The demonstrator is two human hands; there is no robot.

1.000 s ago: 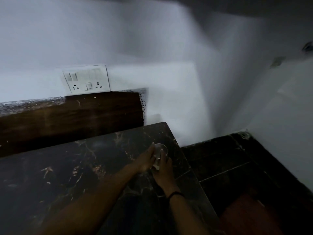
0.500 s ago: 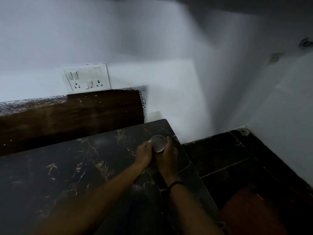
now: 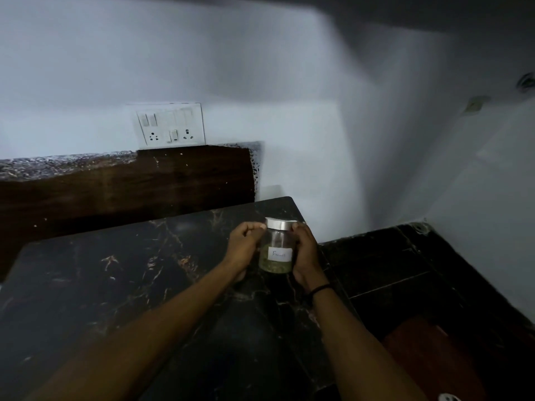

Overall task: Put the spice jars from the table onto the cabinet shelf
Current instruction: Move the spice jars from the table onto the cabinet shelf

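Observation:
A clear glass spice jar [image 3: 276, 250] with a silver lid, a white handwritten label and greenish contents stands upright over the far right part of the black marbled table [image 3: 121, 279]. My left hand [image 3: 246, 246] grips its left side, fingers curled at the lid. My right hand [image 3: 305, 253] wraps around its right side, with a black band on that wrist. Whether the jar's base touches the table cannot be told. No cabinet shelf is in view.
A dark wooden board [image 3: 124, 189] stands behind the table against the white wall, under a white switch and socket plate [image 3: 170, 125]. Dark floor tiles [image 3: 385, 264] lie to the right, beyond the table's edge. The room is dim.
The jar was lying tilted with its lid toward me; both hands have now set it upright so its label faces me. The hands stay at the same spot on the table.

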